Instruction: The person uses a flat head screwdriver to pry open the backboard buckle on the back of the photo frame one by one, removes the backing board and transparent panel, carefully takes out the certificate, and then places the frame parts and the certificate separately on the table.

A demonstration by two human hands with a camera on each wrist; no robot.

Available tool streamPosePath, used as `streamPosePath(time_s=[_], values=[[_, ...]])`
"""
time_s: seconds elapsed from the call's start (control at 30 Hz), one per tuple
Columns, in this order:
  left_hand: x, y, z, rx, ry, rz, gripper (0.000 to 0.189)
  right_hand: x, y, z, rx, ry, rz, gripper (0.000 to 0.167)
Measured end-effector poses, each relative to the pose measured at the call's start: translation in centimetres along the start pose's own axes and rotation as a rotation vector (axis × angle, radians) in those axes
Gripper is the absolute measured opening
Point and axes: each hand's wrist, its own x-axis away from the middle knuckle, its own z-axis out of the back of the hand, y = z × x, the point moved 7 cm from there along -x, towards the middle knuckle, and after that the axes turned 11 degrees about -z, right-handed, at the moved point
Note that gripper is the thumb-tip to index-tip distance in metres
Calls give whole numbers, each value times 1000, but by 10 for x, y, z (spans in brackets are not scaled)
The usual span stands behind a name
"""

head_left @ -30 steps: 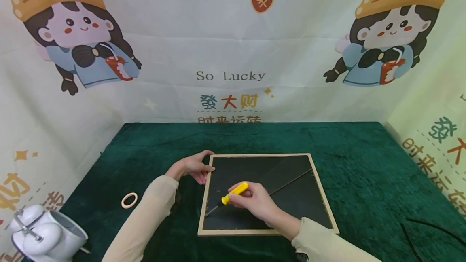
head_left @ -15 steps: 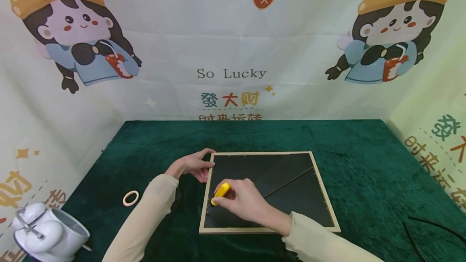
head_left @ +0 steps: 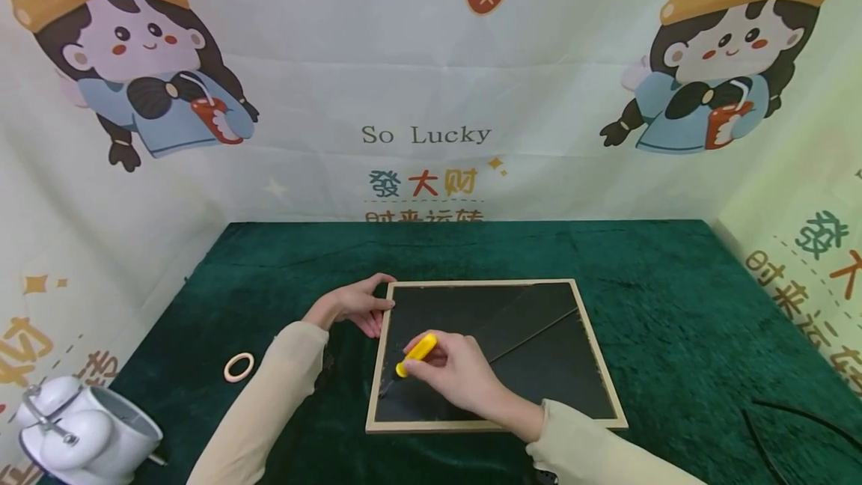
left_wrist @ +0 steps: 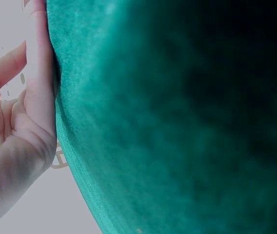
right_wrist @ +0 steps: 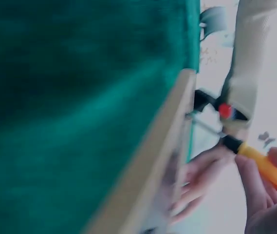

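Note:
A black board with a pale wooden frame [head_left: 498, 426] lies flat on the green cloth. My right hand [head_left: 461, 373] grips a screwdriver by its yellow handle [head_left: 418, 354]. Its metal shaft [right_wrist: 207, 127] points down to the inner left edge of the frame, near the lower left corner. Whether the tip touches the wood, I cannot tell. My left hand [head_left: 359, 307] rests against the frame's upper left side, its thumb at the edge and a finger reaching to the corner. In the left wrist view, the fingers of the left hand [left_wrist: 36, 92] lie straight along the cloth.
A wooden ring [head_left: 239, 367] lies left of my left forearm. At the lower left stands a white twin-bell alarm clock [head_left: 87, 432]. Two thin black strips [head_left: 801, 419] lie at the lower right. A printed curtain [head_left: 431, 81] encloses the table at the back and sides.
My right hand first shifts left and tips the screwdriver steeper, then moves slightly back and tilts it again. The left hand stays at the frame. The head view shifts a little.

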Motion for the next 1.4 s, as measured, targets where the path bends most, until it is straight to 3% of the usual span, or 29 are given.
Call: streamPosePath(time_s=[0.13,0.23,0.6,0.77,1.0,1.27,1.4], values=[[1,0,1,2,4,-3,52,-1,-30,-10,181,33,122,15],[1,0,1,6,0,-1,52,-2,-45,-17,282,46,163,13],[1,-1,1,-3,11,15,50,-4,-65,-39,529,12,188,17],[-1,-2,1,5,19,25,49,-3,-70,-43,579,-5,224,19],[-1,-3,1,-9,10,18,51,-7,-57,-25,442,22,191,16],[-1,-3,2,-13,20,36,50,-9,-18,-3,84,-38,3,17],[-1,-3,2,-13,25,41,50,-6,-4,2,17,-42,-22,19]])
